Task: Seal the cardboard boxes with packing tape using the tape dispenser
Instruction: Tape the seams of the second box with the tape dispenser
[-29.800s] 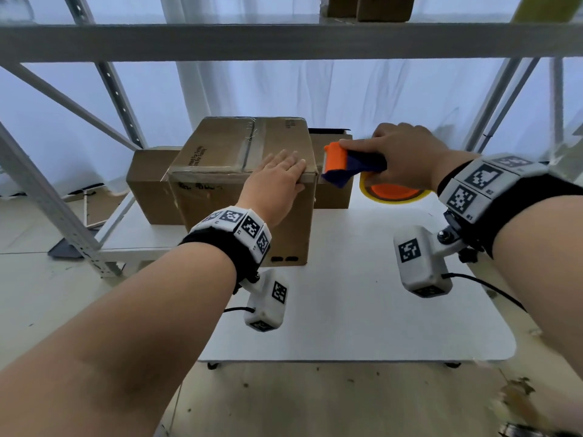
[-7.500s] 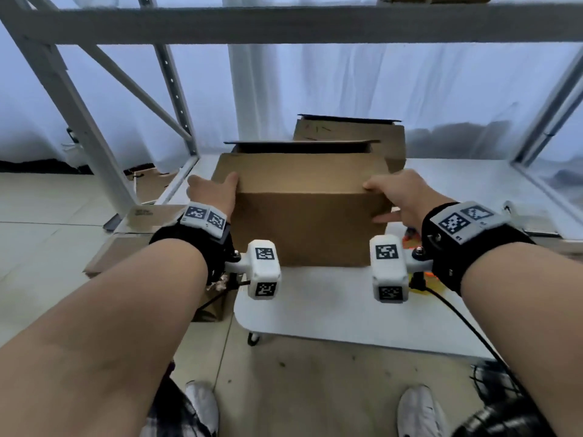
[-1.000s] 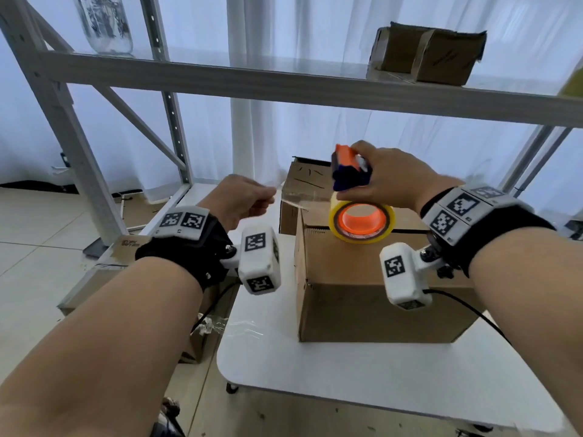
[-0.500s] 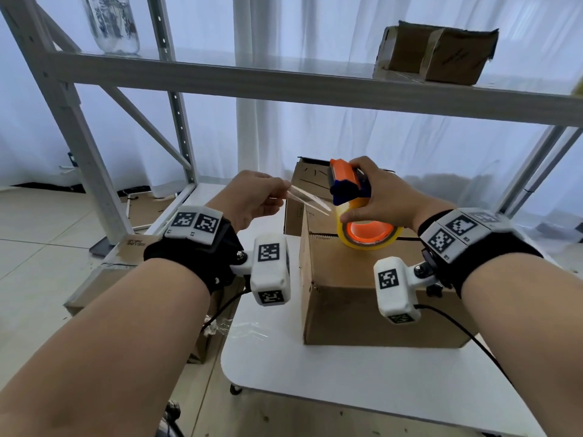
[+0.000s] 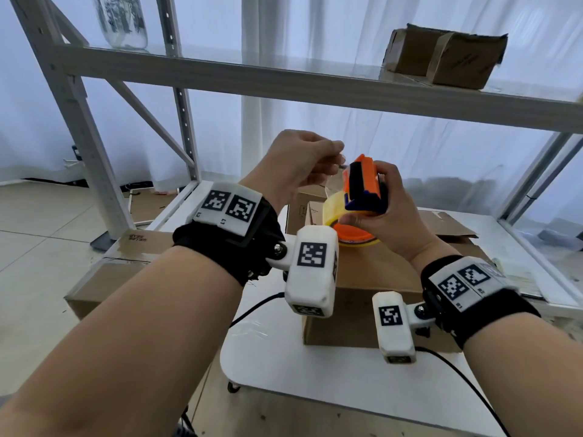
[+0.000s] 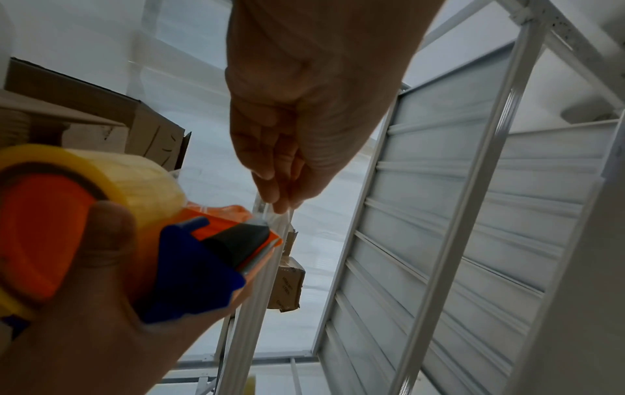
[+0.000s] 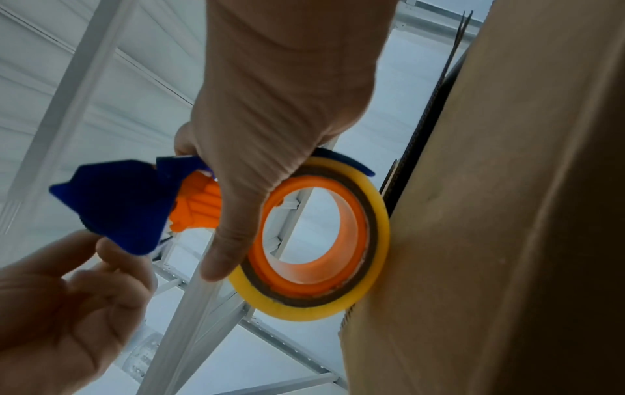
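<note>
So there's a white worktop [image 5: 362,389] with the cardboard box [image 5: 372,279] sitting on it, flaps closed. Right above the box, the right hand [image 5: 388,216] has its fingers wrapped round the orange-and-blue tape dispenser [image 5: 362,184], yellowish roll resting at the box's top. Just left of the dispenser, the left hand [image 5: 296,165] pinches the loose clear tape end [image 6: 274,213] between thumb and fingertips.

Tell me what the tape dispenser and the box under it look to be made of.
Tape dispenser: apparently moulded plastic, matte orange and blue. Its roll: glossy, translucent yellowish film. Box: brown corrugated cardboard, dull; the fluted edge shows in the right wrist view.
</note>
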Demonstrator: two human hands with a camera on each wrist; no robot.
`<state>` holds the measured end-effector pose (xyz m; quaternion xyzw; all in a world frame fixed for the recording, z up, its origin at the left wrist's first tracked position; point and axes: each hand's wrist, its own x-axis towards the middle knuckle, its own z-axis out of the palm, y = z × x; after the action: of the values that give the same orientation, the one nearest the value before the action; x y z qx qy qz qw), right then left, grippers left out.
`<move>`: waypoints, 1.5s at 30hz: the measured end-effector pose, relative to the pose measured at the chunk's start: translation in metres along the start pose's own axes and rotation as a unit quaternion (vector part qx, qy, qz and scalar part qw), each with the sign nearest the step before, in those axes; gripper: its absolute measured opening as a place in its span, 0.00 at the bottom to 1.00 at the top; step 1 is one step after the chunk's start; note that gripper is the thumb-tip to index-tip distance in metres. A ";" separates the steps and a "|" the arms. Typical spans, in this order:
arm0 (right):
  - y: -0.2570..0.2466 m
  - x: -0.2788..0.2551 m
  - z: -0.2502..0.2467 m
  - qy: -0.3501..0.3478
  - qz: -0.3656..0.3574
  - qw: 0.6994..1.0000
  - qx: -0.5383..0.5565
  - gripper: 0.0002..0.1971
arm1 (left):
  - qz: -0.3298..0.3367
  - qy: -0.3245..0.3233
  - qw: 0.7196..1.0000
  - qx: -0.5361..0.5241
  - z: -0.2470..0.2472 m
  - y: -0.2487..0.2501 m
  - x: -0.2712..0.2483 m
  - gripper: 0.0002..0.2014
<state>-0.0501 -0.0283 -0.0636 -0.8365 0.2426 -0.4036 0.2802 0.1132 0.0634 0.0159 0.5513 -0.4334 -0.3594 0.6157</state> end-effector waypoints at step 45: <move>-0.013 0.007 -0.010 -0.163 0.113 0.972 0.129 0.38 | 0.153 -0.152 0.972 0.098 0.012 0.012 -0.010 0.12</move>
<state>-0.0520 -0.0256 -0.0458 -0.8153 0.2325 -0.2550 0.4650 0.0976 0.0699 0.0270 0.4755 -0.6339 -0.2961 0.5332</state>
